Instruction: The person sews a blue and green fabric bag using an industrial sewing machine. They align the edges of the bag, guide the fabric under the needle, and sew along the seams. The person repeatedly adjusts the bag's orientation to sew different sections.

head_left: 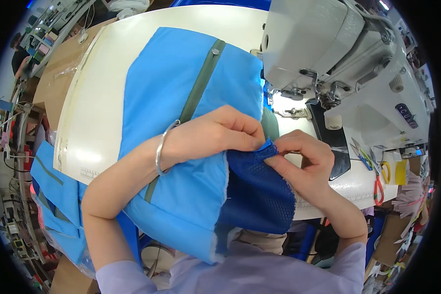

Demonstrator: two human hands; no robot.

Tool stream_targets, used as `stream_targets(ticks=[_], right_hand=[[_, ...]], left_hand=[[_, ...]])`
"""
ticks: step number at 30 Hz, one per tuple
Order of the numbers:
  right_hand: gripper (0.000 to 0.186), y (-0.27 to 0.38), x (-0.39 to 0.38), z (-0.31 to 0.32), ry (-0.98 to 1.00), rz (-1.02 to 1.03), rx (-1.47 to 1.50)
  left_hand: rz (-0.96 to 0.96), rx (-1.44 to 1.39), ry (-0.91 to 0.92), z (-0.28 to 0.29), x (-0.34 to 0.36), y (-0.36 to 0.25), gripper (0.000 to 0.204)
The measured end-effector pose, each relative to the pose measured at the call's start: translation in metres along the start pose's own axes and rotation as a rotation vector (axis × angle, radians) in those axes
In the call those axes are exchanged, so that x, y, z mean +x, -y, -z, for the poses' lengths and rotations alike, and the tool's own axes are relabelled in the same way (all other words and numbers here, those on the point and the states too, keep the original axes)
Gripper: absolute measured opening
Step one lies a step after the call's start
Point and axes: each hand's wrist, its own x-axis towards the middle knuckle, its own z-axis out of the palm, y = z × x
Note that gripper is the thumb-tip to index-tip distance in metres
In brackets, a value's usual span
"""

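A light-blue fabric panel (157,83) with a dark green zipper (201,88) lies across the white table and hangs over its front edge. Along its right side is a dark navy mesh piece (259,196). My left hand (220,132), a silver bangle at its wrist, rests over the panel and pinches the top edge where blue fabric meets the mesh. Close beside it, my right hand (304,161) pinches the corner of the mesh between thumb and fingers. A bit of green fabric (269,123) shows behind the hands.
A white sewing machine (318,49) stands at the far right, its lit needle area beside the panel. Red-handled scissors (379,188) and yellow-handled scissors (386,172) lie on the table's right. More blue panels (59,196) are stacked at lower left, near cardboard (63,83).
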Motion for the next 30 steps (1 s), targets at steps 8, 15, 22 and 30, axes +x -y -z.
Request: stream_targets(ticks=[8,15,22,30], right_hand=[[0.023,-0.002,0.004,-0.001,0.01,-0.123,0.166],[0.014,-0.007,0.005,0.003,-0.043,-0.488,0.504],[0.019,-0.006,0.002,-0.001,0.008,-0.464,0.481],[0.016,-0.003,0.004,0.004,-0.021,-0.465,0.467]], left_hand=[[-0.168,0.193,-0.085,-0.002,0.002,0.017,0.022],[-0.214,0.478,-0.343,-0.013,0.003,0.006,0.015],[-0.273,0.572,-0.32,-0.005,0.004,0.012,0.012],[-0.23,0.434,-0.348,-0.009,0.004,0.005,0.015]])
